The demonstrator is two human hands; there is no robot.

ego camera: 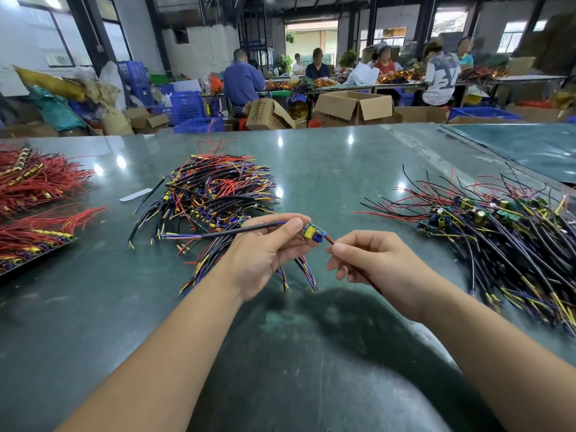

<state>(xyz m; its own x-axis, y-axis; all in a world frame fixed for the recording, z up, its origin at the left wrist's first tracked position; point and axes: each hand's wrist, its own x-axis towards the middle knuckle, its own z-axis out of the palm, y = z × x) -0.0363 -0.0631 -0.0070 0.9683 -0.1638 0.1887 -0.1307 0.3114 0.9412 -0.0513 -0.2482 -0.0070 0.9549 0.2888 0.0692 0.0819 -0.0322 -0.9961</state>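
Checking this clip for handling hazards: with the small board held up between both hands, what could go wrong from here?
1. The right hand pinches the red wire right where it leaves the small circuit board gripped by the left hand; a hard tug might strain that joint.
2. The board's black cable sticks out over the middle wire pile and could snag loose leads there.
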